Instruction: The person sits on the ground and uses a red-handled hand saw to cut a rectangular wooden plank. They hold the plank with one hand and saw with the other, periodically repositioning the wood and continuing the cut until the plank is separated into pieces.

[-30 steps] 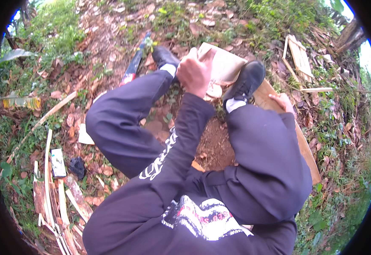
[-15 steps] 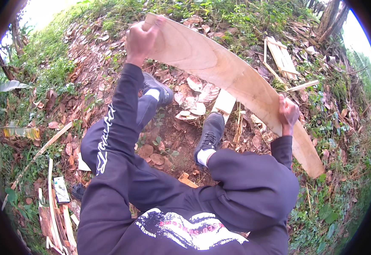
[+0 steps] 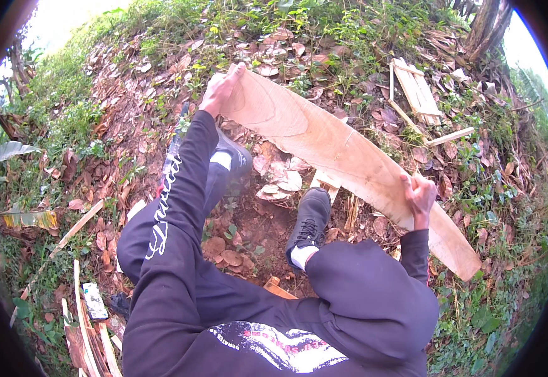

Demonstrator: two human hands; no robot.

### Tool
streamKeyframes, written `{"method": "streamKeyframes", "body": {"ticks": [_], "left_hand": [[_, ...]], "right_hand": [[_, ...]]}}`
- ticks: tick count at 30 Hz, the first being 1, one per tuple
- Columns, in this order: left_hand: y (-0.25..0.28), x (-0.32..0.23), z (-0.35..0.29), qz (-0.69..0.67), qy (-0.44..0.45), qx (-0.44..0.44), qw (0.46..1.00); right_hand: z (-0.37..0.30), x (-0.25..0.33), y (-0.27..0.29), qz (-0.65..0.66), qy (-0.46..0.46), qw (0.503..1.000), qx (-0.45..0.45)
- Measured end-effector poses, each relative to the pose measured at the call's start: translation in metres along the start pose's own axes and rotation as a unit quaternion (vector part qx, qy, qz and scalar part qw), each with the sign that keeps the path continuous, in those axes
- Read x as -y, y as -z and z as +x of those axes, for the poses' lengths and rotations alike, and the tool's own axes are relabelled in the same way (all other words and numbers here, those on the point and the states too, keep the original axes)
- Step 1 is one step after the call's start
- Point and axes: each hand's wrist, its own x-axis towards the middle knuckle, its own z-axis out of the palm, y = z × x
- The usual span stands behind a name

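A long, thin wooden board with curved grain slants across the view, from upper left down to the right. My left hand is closed round its far left end. My right hand grips the board toward its lower right end, the thumb lying on the upper face. Under the board's near edge, close to my shoe, a pale piece of wood shows in part. Beside my left sleeve, a narrow greyish thing is partly hidden and I cannot make out its kind.
A slatted wooden panel and a thin stick lie at the far right. Several wood strips and a small patterned box-like item are at lower left. A wood chunk sits between my legs. Dry leaves cover the sloping ground.
The board's left end has come down and nearer to me, with my left hand on it. Its right end and my right hand have shifted slightly lower. Both hands keep their hold.
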Motion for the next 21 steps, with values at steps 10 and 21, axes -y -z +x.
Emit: {"method": "streamKeyframes", "body": {"ticks": [10, 21], "left_hand": [[-0.009, 0.106, 0.025, 0.324, -0.09, 0.092, 0.937], [0.096, 0.049, -0.066, 0.093, 0.007, 0.261, 0.961]], "right_hand": [[-0.081, 0.035, -0.031, 0.016, 0.127, 0.95, 0.284], [-0.158, 0.018, 0.003, 0.087, 0.063, 0.972, 0.211]]}}
